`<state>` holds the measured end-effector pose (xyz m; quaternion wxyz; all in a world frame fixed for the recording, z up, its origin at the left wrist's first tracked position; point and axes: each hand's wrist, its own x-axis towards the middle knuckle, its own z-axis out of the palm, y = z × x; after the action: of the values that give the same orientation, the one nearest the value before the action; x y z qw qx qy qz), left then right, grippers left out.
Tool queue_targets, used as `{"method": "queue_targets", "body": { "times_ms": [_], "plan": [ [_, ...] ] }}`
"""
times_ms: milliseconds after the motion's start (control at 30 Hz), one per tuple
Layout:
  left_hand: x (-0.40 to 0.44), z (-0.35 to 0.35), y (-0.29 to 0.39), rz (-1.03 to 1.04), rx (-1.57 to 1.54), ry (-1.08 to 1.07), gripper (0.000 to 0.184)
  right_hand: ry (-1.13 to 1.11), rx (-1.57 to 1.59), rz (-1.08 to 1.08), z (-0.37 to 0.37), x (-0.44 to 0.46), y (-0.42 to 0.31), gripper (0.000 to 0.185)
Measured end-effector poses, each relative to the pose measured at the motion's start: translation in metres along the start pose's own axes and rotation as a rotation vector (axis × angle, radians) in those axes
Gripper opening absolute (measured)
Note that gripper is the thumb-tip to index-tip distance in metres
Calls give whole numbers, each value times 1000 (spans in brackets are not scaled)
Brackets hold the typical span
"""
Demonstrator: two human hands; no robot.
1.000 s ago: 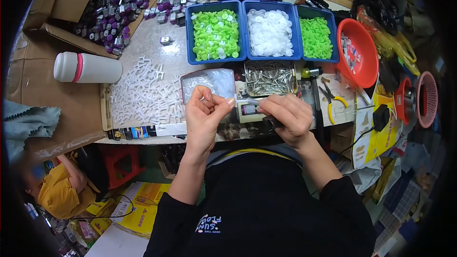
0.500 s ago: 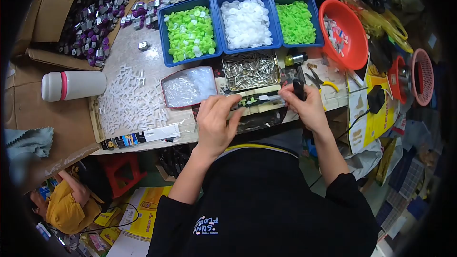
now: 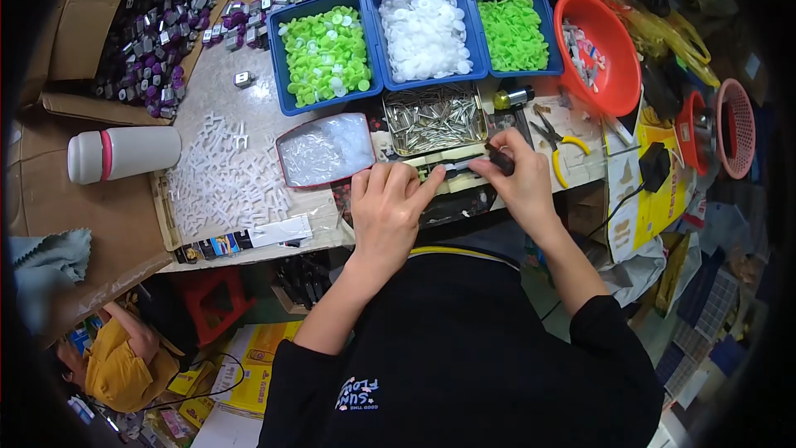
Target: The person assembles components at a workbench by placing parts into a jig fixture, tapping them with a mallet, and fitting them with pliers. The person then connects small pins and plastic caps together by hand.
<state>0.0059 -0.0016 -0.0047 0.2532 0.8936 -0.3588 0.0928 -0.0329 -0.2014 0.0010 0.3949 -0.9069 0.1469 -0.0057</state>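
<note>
My right hand (image 3: 526,178) pinches a dark, short-handled piece (image 3: 500,160) at the right end of a cream-coloured jig (image 3: 460,153) near the table's front edge. A thin pale-and-black length runs left from that piece along the jig; its exact kind is unclear. My left hand (image 3: 390,207) rests over the jig's left end, fingers bent, with the index fingertip against a small green and white part (image 3: 427,172). Whatever lies under the left fingers is hidden. Just behind the jig sits a metal tray of silvery pins (image 3: 435,120).
Three blue bins (image 3: 373,41) hold green and white plastic pieces. A red bowl (image 3: 618,75), yellow-handled pliers (image 3: 572,145) and a tray of clear bits (image 3: 327,149) surround the jig. White H-shaped parts (image 3: 220,174) and a bottle (image 3: 124,155) are at left. Another person (image 3: 124,357) sits at lower left.
My right hand has tilted the dark piece from upright to lying over, shifting slightly left. My left index finger has moved onto the jig's small parts. The view has shifted slightly.
</note>
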Motion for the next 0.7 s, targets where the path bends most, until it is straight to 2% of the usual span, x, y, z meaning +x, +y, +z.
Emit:
{"method": "queue_targets", "body": {
  "times_ms": [133, 200, 233, 300, 333, 400, 433, 567, 633, 667, 700],
  "plan": [
    [-1, -2, 0, -24, -35, -37, 40, 109, -84, -108, -3, -2, -1, 34],
    [2, -7, 0, -42, -59, -13, 40, 116, -37, -277, -11, 0, -10, 37],
    [2, -9, 0, -51, -84, 5, 41, 42, -51, -391, -13, 1, -17, 35],
    [-3, -14, -3, -204, -198, 83, 37, -65, -95, -579, -8, 4, -31, 35],
    [-6, -16, -7, -247, -227, 204, 28, -64, -95, -576, -2, 6, -33, 35],
    [-16, -18, -18, -396, -304, 327, 22, -174, -55, -748, 10, 12, -34, 34],
    [-20, -22, -18, -506, -380, 333, 21, -160, -39, -774, 14, 15, -38, 33],
    [-32, -25, -15, -373, -233, 266, 29, -207, -75, -800, 22, 24, -41, 32],
    [-33, -18, -10, -215, -347, 183, 42, -224, -100, -779, 27, 25, -36, 32],
    [-34, -14, -10, -129, -403, 46, 59, -226, -103, -780, 27, 24, -35, 32],
    [-31, -14, -3, -135, -357, -49, 66, -176, -112, -786, 27, 23, -35, 32]
  ]
}}
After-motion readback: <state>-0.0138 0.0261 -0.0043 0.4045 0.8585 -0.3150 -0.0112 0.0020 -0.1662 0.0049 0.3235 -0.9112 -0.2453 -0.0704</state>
